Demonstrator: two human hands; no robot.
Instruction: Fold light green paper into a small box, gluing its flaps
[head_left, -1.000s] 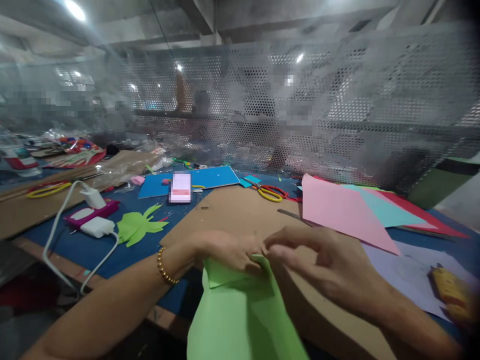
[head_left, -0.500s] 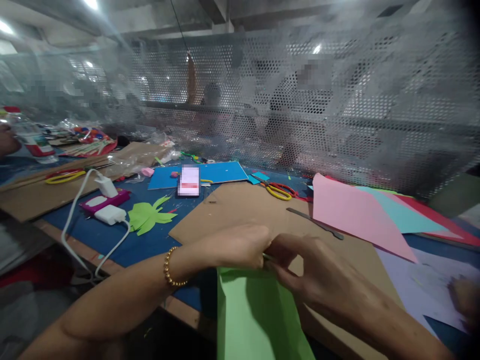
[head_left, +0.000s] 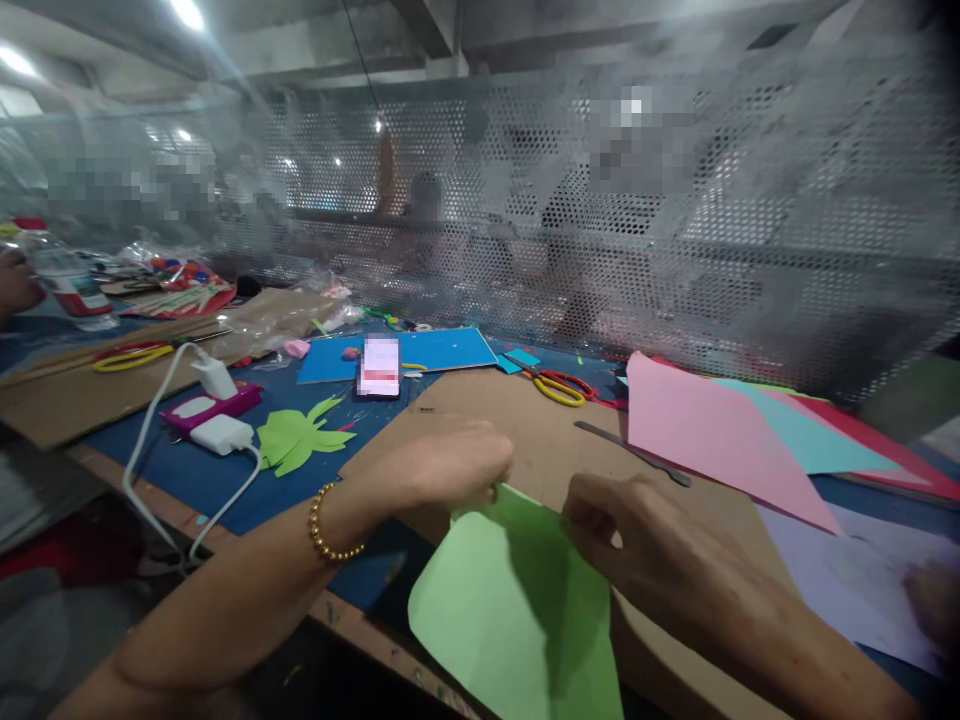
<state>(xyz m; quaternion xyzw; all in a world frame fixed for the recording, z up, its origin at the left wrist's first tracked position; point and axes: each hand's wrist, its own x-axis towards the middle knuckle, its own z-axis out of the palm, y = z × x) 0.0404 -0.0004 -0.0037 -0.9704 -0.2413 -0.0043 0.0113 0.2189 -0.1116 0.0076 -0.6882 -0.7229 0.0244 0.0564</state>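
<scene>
A sheet of light green paper point(head_left: 517, 600) hangs over the near table edge, creased and partly in shadow. My left hand point(head_left: 461, 465), with a gold bead bracelet point(head_left: 330, 525) at the wrist, is closed on its upper left edge. My right hand point(head_left: 619, 525) pinches the upper right edge between thumb and fingers. Both hands are above a brown cardboard sheet point(head_left: 480, 400). Left of them lies a leaf-shaped green paper cutout point(head_left: 296, 440). The fingertips of my left hand are mostly hidden.
Beyond the hands are a phone point(head_left: 379, 366), a blue board point(head_left: 457, 348), scissors point(head_left: 559, 388) and a thin dark metal tool point(head_left: 630, 452). Pink paper point(head_left: 712, 430) lies right. A purple power strip point(head_left: 214, 408) with white cable sits left. Perforated metal screen point(head_left: 495, 230) stands behind. Another person's hand point(head_left: 934, 600) is at right.
My hands have moved apart along the paper's top edge, the left one up and leftward. The green sheet has spread wider between them and tilted, its rounded left corner now showing.
</scene>
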